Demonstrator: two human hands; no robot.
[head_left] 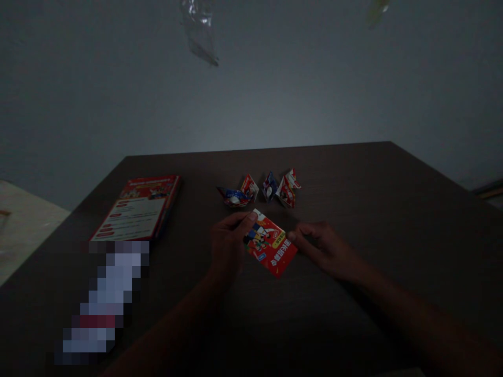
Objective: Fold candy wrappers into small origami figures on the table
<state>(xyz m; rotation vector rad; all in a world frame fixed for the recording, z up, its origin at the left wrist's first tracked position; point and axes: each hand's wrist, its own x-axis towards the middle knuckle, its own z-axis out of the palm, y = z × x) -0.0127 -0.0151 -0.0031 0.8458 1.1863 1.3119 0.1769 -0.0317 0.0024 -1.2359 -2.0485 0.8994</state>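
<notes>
Between my two hands is a red printed paper (271, 243), folded to a small flat shape, with cartoon figures and white lettering on its face. My left hand (230, 243) pinches its upper left corner, thumb on top. At its right edge my right hand (324, 246) grips it between thumb and fingers. Just beyond the hands stand folded paper pieces in red, white and blue: a blue one (234, 198), a red one (249, 187), another blue one (270, 187) and a red-and-white one (288, 189). Neither hand touches these.
A stack of red-and-white printed leaflets (135, 209) lies on the dark table (346, 178) at the left. Nearer me on that side is a pixelated, blurred-out patch. Behind the table rises a grey wall (275, 94), with a clear plastic bag (200, 31) hanging high up.
</notes>
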